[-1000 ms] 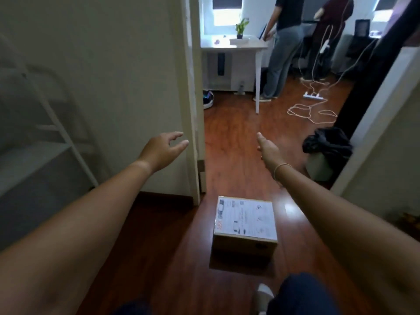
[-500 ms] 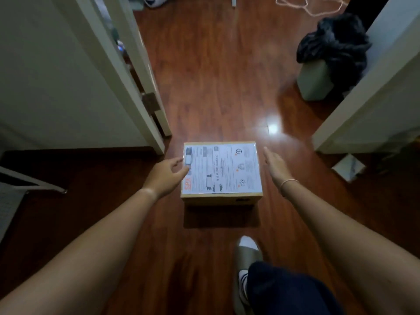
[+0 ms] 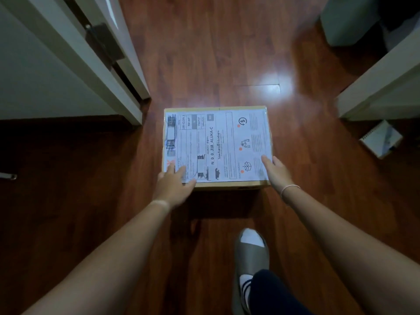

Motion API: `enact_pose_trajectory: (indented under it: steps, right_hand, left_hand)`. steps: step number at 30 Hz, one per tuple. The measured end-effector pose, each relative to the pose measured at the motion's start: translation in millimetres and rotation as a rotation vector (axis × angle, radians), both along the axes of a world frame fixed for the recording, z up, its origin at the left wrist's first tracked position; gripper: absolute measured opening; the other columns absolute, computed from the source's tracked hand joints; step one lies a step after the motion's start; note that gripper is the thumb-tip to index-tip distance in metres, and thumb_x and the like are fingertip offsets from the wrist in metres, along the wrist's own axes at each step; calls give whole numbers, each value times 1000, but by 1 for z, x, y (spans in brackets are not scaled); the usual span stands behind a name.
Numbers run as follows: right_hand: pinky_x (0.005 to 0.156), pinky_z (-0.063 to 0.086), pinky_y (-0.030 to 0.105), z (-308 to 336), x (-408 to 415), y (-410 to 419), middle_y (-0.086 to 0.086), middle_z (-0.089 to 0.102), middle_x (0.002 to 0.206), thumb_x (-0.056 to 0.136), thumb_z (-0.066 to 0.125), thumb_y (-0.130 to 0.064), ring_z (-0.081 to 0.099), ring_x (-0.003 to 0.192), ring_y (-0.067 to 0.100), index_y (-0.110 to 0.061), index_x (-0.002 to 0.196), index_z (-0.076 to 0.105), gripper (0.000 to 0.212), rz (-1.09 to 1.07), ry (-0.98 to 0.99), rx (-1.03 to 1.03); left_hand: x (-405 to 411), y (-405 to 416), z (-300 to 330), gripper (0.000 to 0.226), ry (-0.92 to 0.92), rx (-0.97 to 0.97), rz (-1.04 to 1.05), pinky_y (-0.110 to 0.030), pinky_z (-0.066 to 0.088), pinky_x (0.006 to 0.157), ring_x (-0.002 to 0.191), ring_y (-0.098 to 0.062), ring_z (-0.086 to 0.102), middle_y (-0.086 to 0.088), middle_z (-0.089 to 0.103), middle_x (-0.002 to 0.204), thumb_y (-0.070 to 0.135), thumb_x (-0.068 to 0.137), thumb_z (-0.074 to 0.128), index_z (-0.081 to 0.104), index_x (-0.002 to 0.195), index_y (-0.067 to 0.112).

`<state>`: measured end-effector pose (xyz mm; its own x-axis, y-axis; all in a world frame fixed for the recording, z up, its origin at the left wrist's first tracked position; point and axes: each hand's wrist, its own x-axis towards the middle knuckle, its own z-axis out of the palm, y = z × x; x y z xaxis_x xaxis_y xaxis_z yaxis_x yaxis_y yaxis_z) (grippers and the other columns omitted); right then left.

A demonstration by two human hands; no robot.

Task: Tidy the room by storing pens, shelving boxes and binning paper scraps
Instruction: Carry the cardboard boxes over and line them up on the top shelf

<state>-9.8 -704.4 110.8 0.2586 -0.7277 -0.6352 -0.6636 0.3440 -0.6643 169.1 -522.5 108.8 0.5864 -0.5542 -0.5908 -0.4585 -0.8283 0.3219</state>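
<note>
Both hands [image 3: 175,185] now touch flat rectangular cardboard box [image 3: 217,144], fingers [image 3: 267,160] spread.

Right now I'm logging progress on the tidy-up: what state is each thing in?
Box: closed, flat on the floor, label up.
Left hand: open, fingers on the box's near left corner.
Right hand: open, against the near right corner.
Door: open.
Small notepad: lying on the floor, right.

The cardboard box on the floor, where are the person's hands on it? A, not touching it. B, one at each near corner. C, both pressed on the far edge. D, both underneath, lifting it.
B: the left hand and right hand each sit at a near corner of the cardboard box, which rests on the floor.
</note>
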Motion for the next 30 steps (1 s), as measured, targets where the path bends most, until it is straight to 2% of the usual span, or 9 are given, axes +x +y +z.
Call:
enact_pose_trajectory:
  steps: [5, 8, 12, 15, 17, 20, 23, 26, 30]
  right_hand:
    - [83, 46, 39, -11, 8, 33, 9, 60, 109, 88, 56, -36, 58, 97, 27, -7, 111, 53, 37, -5, 59, 90]
    - [76, 50, 39, -9, 18, 71, 12, 63, 112, 86, 56, -39, 62, 101, 30, -19, 88, 52, 21, 190, 90, 252]
    - [75, 41, 19, 3, 39, 111, -6, 56, 106, 90, 55, -33, 54, 102, 13, -14, 116, 61, 33, 544, 25, 308]
    - [85, 40, 22, 1, 53, 109, -4, 63, 103, 88, 58, -29, 56, 103, 13, -15, 102, 68, 22, 485, -46, 174]
    - [70, 39, 21, -5, 56, 94, 1, 65, 91, 85, 60, -26, 57, 88, 13, -15, 88, 67, 13, 316, -39, 27]
    - [57, 34, 20, -11, 57, 73, 6, 63, 95, 83, 62, -25, 53, 80, 14, -9, 96, 64, 21, 200, -2, -177]
    - [76, 32, 15, -21, 59, 62, 11, 50, 121, 81, 66, -27, 52, 98, 19, -10, 120, 55, 44, 273, 38, -243]
    - [87, 32, 19, -33, 63, 55, 9, 39, 132, 81, 68, -30, 48, 114, 22, -11, 136, 43, 64, 349, 39, -170]
    - [61, 38, 9, -38, 65, 57, 1, 52, 113, 82, 67, -18, 51, 97, 15, -8, 128, 46, 51, 306, -73, -3]
  left_hand:
    - [20, 9, -4, 67, -46, 65, 85, -39, 12, 119, 146, -38, 9, -17, 3, 160, 46, 91, 47, 27, 148, 16]
    - [28, 20, 2, 70, -15, 91, 199, -37, 17, 117, 144, -39, 15, -17, 2, 160, 45, 91, 47, 23, 150, 15]
    - [30, 42, -2, 72, 30, 30, 303, -38, 28, 113, 138, -39, 30, -13, 8, 157, 46, 87, 55, 30, 146, 15]
    - [29, 57, -7, 83, 66, -38, 428, -34, 22, 116, 145, -32, 21, -13, -3, 160, 43, 84, 63, 21, 150, 15]
    - [26, 63, -8, 89, 105, -59, 499, -34, 19, 117, 146, -32, 16, -15, -9, 160, 38, 84, 66, 12, 152, 18]
    - [19, 70, -16, 88, 92, -185, 585, -37, 31, 112, 138, -32, 35, -17, 23, 153, 26, 80, 72, 17, 149, 18]
    - [9, 74, -24, 87, 212, -322, 748, -34, 36, 108, 124, -18, 47, 4, 47, 134, 18, 82, 70, 13, 148, 13]
    - [-2, 77, -37, 78, 375, -391, 904, -44, 42, 107, 120, -22, 54, -2, 54, 135, 20, 83, 70, 21, 143, 15]
    - [-5, 79, -42, 55, 451, -447, 1008, -40, 49, 96, 111, -22, 60, -5, 60, 127, 18, 83, 70, 38, 128, 14]
